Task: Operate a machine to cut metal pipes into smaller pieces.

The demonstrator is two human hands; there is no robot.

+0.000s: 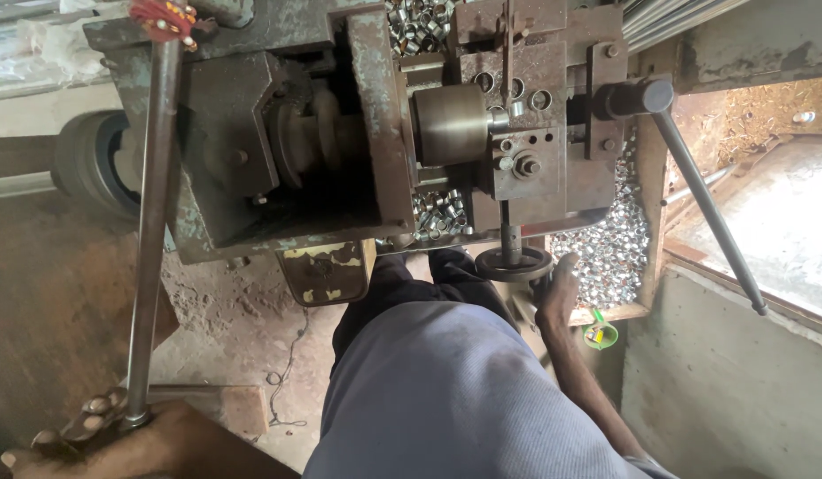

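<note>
My left hand sits at the bottom left, closed around the lower end of a long steel lever rod that runs up to a worn green-grey lathe-like machine. My right hand reaches forward beside a small black handwheel under the machine's tool slide, fingers resting against the wheel's rim. A brass-coloured chuck sits at the machine's middle. My grey shirt fills the lower centre.
Piles of small shiny metal rings fill a tray to the right and lie around the chuck. A long black crank handle slants down right. A concrete ledge stands at the right, dirt floor at the left.
</note>
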